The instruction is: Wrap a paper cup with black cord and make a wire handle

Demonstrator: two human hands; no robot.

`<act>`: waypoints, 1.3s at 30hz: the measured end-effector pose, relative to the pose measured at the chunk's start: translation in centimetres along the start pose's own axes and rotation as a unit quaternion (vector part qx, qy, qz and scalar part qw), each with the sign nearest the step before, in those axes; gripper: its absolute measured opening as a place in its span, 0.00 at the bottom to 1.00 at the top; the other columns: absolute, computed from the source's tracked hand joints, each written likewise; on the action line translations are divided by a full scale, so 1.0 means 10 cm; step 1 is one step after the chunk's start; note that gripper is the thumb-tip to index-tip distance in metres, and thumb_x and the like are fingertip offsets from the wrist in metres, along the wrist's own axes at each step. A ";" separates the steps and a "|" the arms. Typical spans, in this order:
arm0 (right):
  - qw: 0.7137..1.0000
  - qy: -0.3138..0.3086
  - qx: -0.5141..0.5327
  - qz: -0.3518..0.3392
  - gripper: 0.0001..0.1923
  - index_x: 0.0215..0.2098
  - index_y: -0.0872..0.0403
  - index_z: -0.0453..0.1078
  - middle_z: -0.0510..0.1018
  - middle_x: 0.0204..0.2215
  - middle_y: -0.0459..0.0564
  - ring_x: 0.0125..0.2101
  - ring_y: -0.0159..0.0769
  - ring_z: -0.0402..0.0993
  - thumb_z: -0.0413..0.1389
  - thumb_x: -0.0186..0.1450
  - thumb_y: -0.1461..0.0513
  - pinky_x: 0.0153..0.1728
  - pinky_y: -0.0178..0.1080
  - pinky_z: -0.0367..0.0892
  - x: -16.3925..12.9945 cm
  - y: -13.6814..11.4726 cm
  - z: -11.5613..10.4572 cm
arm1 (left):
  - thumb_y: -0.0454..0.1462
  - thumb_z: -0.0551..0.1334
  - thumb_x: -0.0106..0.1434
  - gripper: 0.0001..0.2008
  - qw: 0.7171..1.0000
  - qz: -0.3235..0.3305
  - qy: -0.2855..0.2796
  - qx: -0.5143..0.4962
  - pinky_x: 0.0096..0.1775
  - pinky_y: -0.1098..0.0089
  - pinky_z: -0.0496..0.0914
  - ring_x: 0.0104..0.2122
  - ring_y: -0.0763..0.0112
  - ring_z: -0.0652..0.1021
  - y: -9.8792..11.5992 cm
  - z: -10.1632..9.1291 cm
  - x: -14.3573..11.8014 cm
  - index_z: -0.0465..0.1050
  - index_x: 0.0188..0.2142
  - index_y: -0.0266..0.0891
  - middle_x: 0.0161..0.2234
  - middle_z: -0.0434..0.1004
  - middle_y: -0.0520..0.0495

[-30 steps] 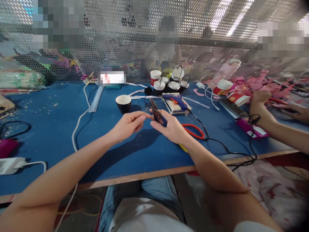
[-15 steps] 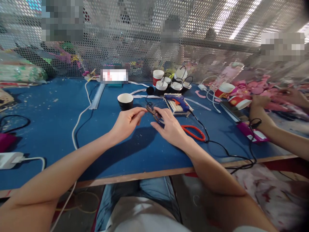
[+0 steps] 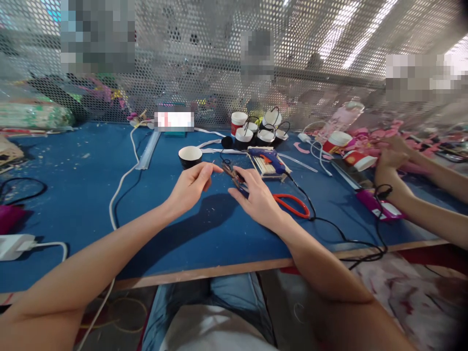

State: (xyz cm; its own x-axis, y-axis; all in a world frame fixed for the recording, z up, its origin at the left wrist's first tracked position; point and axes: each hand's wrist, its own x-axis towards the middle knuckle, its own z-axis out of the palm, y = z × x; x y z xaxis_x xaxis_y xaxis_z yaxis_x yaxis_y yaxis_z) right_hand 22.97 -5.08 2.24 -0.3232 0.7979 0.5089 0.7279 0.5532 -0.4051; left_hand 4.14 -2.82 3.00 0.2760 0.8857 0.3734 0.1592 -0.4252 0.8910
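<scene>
Blue-topped bench (image 3: pixel 73 195) in front of you, perforated metal screen (image 3: pixel 204 63) along its far edge.

Your right hand (image 3: pixel 258 200) is closed on a small pair of pliers (image 3: pixel 234 176), tips pointing to about 10 o'clock, toward your left hand (image 3: pixel 190 187). Left thumb and forefinger are pinched together just beside the plier tips. They may be holding a bit of thin wire, but it's too small to tell. Both hands are raised over the bench, roughly mid-table.

Around your hands:
- Black paper cup (image 3: pixel 190 157), white inside, upright at 11 o'clock from your left hand, close by.
- Blue glue gun (image 3: pixel 266 157) at 1 o'clock from your right hand, lying on a flat bundle of pale sticks (image 3: pixel 268 168); its black cord (image 3: pixel 329 224) runs off toward 4 o'clock and over the bench edge.
- Red-handled scissors (image 3: pixel 292 204) flat on the bench just beside your right wrist, 3 o'clock side.
- Cluster of black cups with white lids (image 3: pixel 261 134) and wire loops at 12 o'clock, near the screen.
- White cable (image 3: pixel 120 185) runs along the bench at 9 o'clock from your left hand.

Another person's hands (image 3: pixel 387 161) are at 2–3 o'clock, well apart from yours, among pink cut-outs (image 3: pixel 369 136) and red paper cups (image 3: pixel 338 141).
</scene>
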 end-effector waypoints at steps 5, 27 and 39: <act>1.000 -0.005 -0.008 0.000 0.25 0.58 0.53 0.54 0.67 0.43 0.58 0.45 0.46 0.65 0.49 0.64 0.55 0.46 0.51 0.64 -0.01 0.02 0.03 | 0.44 0.52 0.64 0.15 1.000 -0.012 -0.014 -0.003 0.21 0.75 0.55 0.19 0.78 0.60 0.02 0.01 0.00 0.73 0.36 0.38 0.17 0.57 0.54; 0.995 0.001 -0.099 -0.029 0.25 0.57 0.57 0.55 0.68 0.41 0.58 0.42 0.44 0.65 0.49 0.64 0.55 0.43 0.48 0.65 -0.01 0.02 0.01 | 0.41 0.49 0.65 0.16 0.991 0.032 -0.087 0.097 0.32 0.76 0.64 0.30 0.74 0.70 0.05 -0.03 -0.01 0.71 0.43 0.36 0.27 0.70 0.52; 0.995 -0.007 -0.091 -0.027 0.24 0.56 0.55 0.55 0.68 0.41 0.57 0.42 0.44 0.66 0.49 0.64 0.55 0.43 0.48 0.65 -0.02 0.03 0.01 | 0.40 0.49 0.65 0.14 0.992 0.015 -0.091 0.091 0.27 0.77 0.59 0.26 0.75 0.64 0.07 -0.03 -0.01 0.70 0.40 0.36 0.23 0.62 0.53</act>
State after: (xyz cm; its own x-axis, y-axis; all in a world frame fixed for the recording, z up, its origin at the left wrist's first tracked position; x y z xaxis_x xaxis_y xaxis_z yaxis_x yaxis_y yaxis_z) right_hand 23.21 -5.03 1.91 -0.3714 0.7721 0.5157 0.8066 0.5434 -0.2327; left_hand 3.95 -3.17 3.63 0.4473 0.8306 0.3319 0.3115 -0.4925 0.8127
